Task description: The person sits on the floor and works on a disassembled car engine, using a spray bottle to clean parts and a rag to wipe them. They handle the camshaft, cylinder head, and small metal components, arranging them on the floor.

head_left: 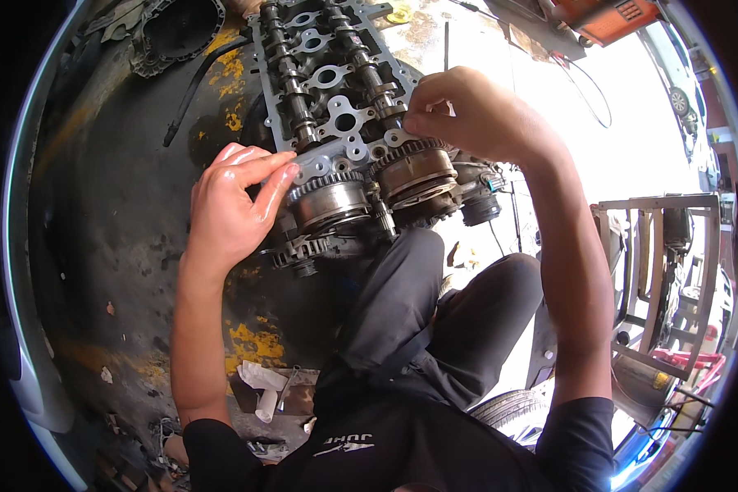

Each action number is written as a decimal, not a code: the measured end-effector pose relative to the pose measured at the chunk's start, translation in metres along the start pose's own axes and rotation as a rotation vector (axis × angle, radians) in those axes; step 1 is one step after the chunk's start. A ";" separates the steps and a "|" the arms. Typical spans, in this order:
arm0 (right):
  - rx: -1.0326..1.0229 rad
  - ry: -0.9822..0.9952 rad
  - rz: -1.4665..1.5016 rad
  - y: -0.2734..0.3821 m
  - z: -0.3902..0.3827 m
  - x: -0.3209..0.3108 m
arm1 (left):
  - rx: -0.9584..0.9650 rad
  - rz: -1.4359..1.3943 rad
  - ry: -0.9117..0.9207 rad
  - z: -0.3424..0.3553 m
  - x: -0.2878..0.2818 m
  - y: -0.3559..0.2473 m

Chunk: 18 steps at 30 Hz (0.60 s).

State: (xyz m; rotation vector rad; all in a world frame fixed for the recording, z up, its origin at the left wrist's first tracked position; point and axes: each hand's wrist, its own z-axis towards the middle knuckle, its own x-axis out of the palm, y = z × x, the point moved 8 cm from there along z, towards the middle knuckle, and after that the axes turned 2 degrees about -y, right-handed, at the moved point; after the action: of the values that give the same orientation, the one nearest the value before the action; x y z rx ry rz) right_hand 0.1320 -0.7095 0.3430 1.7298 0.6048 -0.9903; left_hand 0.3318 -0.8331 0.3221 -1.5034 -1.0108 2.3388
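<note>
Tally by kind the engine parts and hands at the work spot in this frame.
Bare hands: 2, left hand, right hand
Round toothed metal cam gears: 2, left, right
Long lobed steel camshafts: 2, left, right
Grey cast cylinder head: 1
Total: 7

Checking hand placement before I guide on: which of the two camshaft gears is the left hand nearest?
The left-side camshaft gear: the left hand has fingertips just above its toothed rim. The other gear sits under the right hand.

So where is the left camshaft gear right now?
In the head view, the left camshaft gear sits centre-frame at the cylinder head's near end, beside the right gear, with the left hand touching it.
</note>
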 end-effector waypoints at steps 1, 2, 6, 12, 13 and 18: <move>-0.049 -0.021 -0.016 -0.004 0.005 -0.007 | 0.036 0.025 0.031 0.008 0.000 -0.001; -0.044 -0.019 -0.020 -0.001 0.002 -0.006 | 0.071 0.059 0.061 0.014 -0.003 -0.002; -0.108 -0.089 -0.006 0.007 -0.001 -0.003 | 0.202 -0.068 -0.342 0.085 -0.014 -0.021; -0.340 -0.045 1.278 0.035 0.030 -0.006 | 0.021 0.264 -0.096 0.104 0.065 -0.005; -0.326 0.107 1.363 0.048 0.032 0.009 | 0.022 0.326 -0.094 0.104 0.066 0.006; -0.239 0.459 1.130 0.058 0.036 0.043 | 0.151 0.233 -0.164 0.089 0.061 -0.007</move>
State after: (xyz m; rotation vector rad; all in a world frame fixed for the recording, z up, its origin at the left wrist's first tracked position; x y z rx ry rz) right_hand 0.1880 -0.7662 0.3310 1.6949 -0.0485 0.2628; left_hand 0.2250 -0.8374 0.3042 -1.4620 -0.7042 2.6688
